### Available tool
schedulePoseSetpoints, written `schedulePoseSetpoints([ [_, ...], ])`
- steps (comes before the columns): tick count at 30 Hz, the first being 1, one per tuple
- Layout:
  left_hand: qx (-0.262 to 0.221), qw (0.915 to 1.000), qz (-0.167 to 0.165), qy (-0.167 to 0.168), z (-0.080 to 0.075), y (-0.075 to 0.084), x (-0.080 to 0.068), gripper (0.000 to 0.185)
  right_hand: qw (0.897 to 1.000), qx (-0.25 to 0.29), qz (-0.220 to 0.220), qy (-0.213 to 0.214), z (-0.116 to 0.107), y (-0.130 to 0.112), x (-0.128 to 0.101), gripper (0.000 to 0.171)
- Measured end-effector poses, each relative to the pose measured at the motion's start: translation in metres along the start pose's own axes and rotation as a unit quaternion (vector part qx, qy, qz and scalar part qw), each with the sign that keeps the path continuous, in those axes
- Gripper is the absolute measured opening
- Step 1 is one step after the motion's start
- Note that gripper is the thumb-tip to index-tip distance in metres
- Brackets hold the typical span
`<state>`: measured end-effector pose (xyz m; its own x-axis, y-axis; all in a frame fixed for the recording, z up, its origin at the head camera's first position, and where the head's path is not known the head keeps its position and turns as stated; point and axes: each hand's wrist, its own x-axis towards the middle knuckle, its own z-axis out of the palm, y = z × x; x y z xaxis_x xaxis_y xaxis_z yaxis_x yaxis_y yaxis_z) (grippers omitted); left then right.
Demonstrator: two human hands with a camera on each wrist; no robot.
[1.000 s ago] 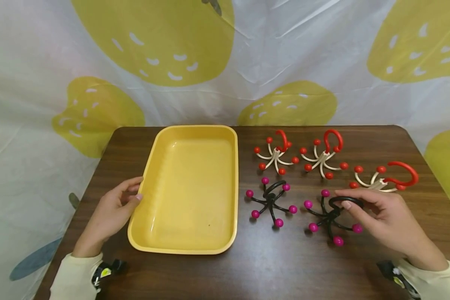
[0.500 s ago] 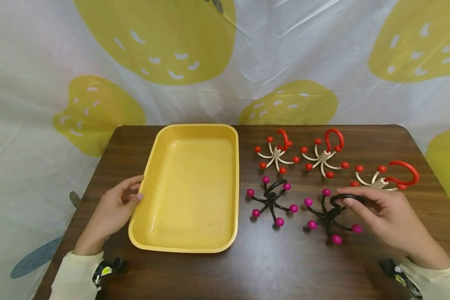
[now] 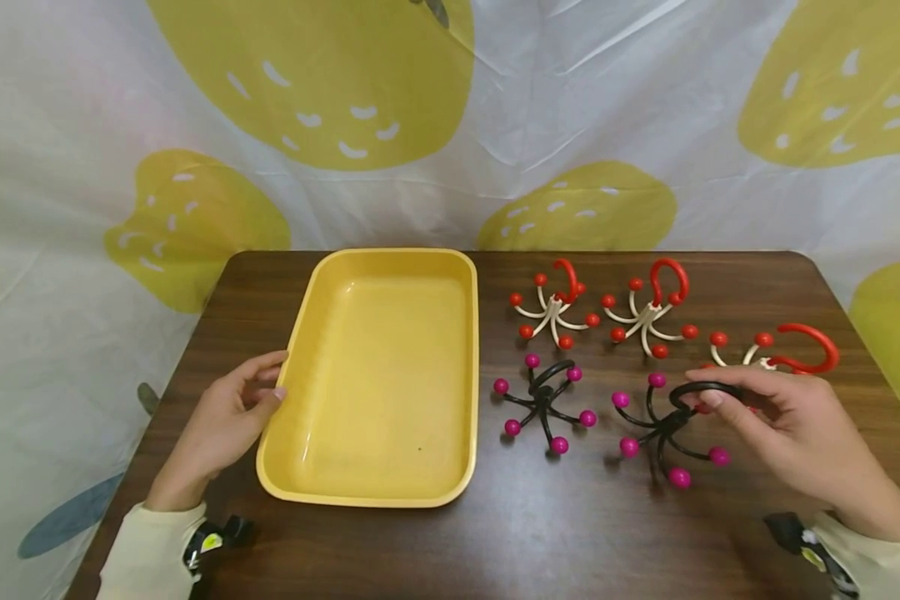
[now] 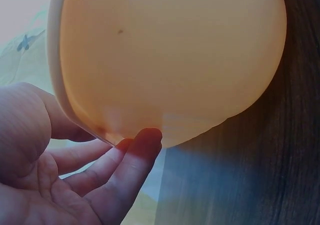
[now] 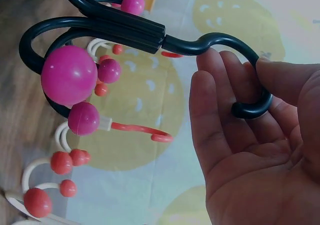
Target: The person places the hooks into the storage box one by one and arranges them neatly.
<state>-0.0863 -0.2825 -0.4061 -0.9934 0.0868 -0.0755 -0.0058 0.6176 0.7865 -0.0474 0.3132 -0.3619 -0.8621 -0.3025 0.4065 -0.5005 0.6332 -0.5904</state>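
My right hand [image 3: 783, 425] pinches the hook of a black multi-prong hook with magenta balls [image 3: 663, 429], which hangs a little above the table. The right wrist view shows thumb and fingers [image 5: 220, 85] closed round the black hook [image 5: 150, 35]. A second black and magenta hook [image 3: 543, 400] lies left of it. My left hand [image 3: 228, 417] rests with relaxed fingers [image 4: 135, 155] against the left rim of an empty yellow tray [image 3: 307, 317].
Three white hooks with red balls lie on the brown table [image 3: 510, 533] behind: one [image 3: 553, 307], another [image 3: 648, 312], and a third [image 3: 776, 354] just behind my right hand. A patterned cloth hangs behind the table.
My right hand has closed on the black hook and raised it slightly up and to the right. The left hand and tray have not moved.
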Motion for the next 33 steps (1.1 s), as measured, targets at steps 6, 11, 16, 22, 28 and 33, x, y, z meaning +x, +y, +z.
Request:
schedulePoseSetpoints([
  [6,-0.005,1.0000,0.000,-0.002,0.000,-0.001,-0.001,0.054,1.000,-0.011,0.001,0.014,-0.008,-0.005,0.004,0.040],
  [11,-0.011,0.9999,-0.002,-0.004,0.001,-0.002,-0.001,0.054,0.999,-0.019,-0.002,0.030,-0.017,-0.010,0.010,0.039],
  [16,-0.012,0.9999,0.000,-0.006,0.001,-0.003,0.000,0.055,0.998,-0.016,-0.025,0.055,-0.026,-0.015,0.020,0.034],
  [22,-0.011,0.9999,0.008,-0.006,0.000,-0.001,-0.001,0.054,0.997,0.010,-0.058,0.056,-0.033,-0.024,0.036,0.032],
  [28,-0.010,0.9999,0.012,-0.006,0.000,0.001,-0.001,0.054,0.997,0.005,-0.044,0.068,-0.039,-0.037,0.049,0.031],
  [33,-0.006,0.9999,0.012,-0.003,0.000,0.001,-0.001,0.053,0.996,-0.004,-0.049,0.073,-0.038,-0.048,0.065,0.029],
])
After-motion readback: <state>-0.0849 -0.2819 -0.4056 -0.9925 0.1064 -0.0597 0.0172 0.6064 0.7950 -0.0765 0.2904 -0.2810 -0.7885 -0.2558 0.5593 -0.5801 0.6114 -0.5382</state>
